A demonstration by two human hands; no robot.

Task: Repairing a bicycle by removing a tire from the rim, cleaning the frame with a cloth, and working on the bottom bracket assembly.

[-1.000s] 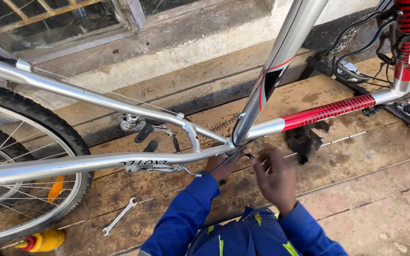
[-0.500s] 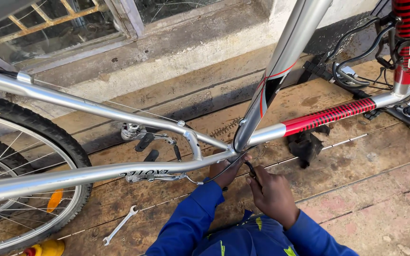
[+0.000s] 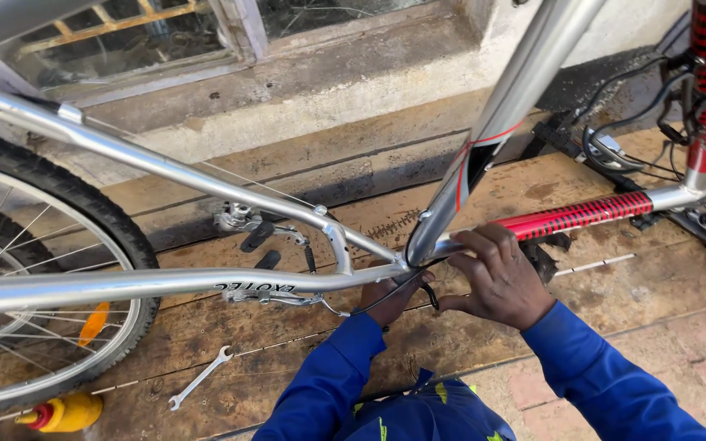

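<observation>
A silver bicycle frame (image 3: 165, 283) with a red and black striped tube (image 3: 582, 216) stands across the view. A thin black cable (image 3: 386, 299) runs under the joint where the silver tubes meet. My left hand (image 3: 392, 300) is below that joint, partly hidden by the tube, with its fingers closed around the cable. My right hand (image 3: 496, 278) lies just to the right; its upper fingers rest on the tube beside the red section, while thumb and forefinger pinch the cable's small loop. Both arms wear blue sleeves.
The rear wheel (image 3: 120, 237) with its black tyre fills the left. A brake arm (image 3: 248, 222) hangs off the frame. On the wooden planks lie a silver spanner (image 3: 199, 377) and a yellow bottle with a red cap (image 3: 63, 412). Black cables (image 3: 614, 151) bunch at upper right, below a concrete window ledge.
My right hand has risen from the planks to the frame joint and now rests its fingers on the tube. My left hand stays under the joint. The view has moved closer.
</observation>
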